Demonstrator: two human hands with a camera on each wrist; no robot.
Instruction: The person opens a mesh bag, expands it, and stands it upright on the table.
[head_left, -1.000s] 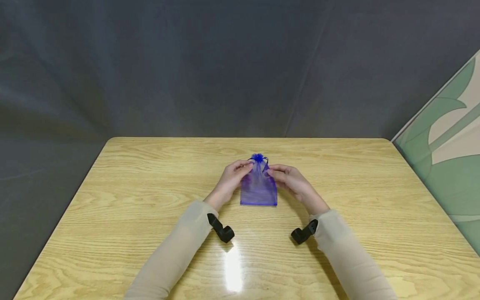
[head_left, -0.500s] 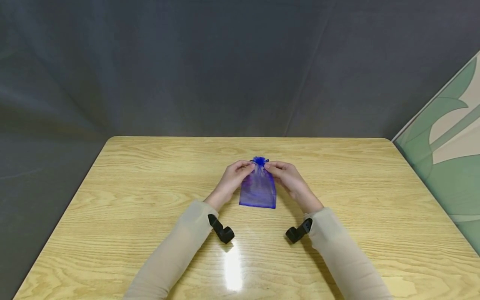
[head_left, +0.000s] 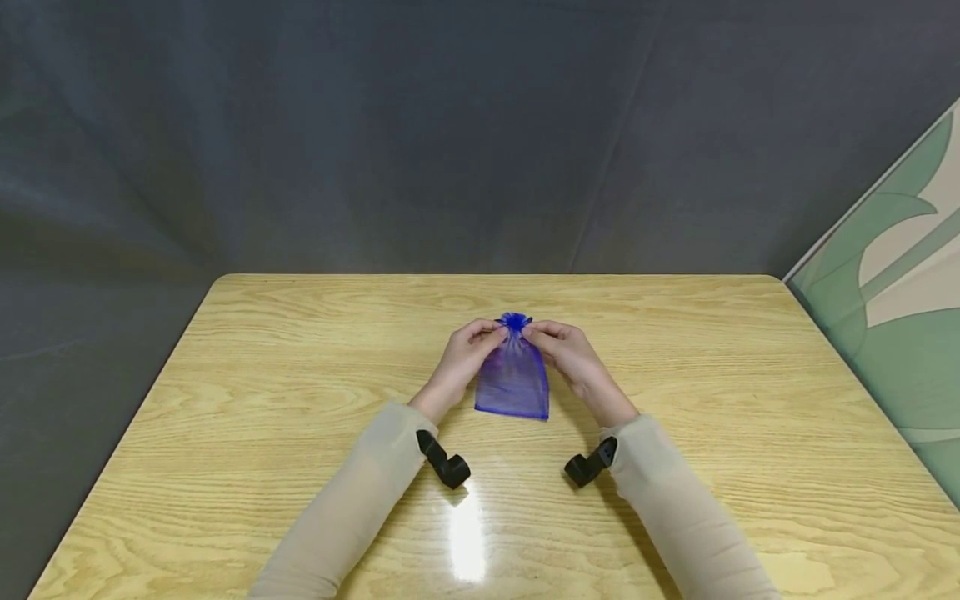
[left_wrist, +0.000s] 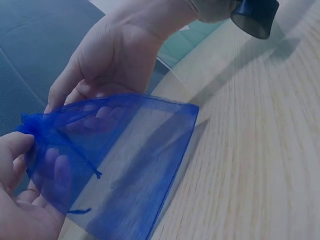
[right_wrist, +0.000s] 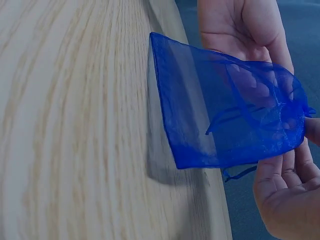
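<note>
A sheer blue drawstring pouch (head_left: 513, 383) hangs between both hands, its neck gathered into a ruffle at the top. My left hand (head_left: 463, 358) pinches the left side of the neck between thumb and fingers. On the opposite side, my right hand (head_left: 576, 357) pinches the neck the same way, the two thumbs close together. In the left wrist view the pouch (left_wrist: 135, 155) is see-through, with fingers showing behind the mesh and drawstring ends dangling. The right wrist view shows the pouch (right_wrist: 200, 115) flat, its bottom edge over the table.
The wood-grain table (head_left: 300, 350) spreads beneath the hands. A dark curtain (head_left: 450, 142) stands behind its far edge, and a green-and-beige leaf-patterned panel (head_left: 900, 275) at the right. Black wrist cameras (head_left: 452, 470) stick out from the sleeves.
The right hand has moved left and inward, from the pouch's side and drawstring to its neck, now nearer the left hand. The pouch's bottom edge has tilted slightly. The left hand has barely moved.
</note>
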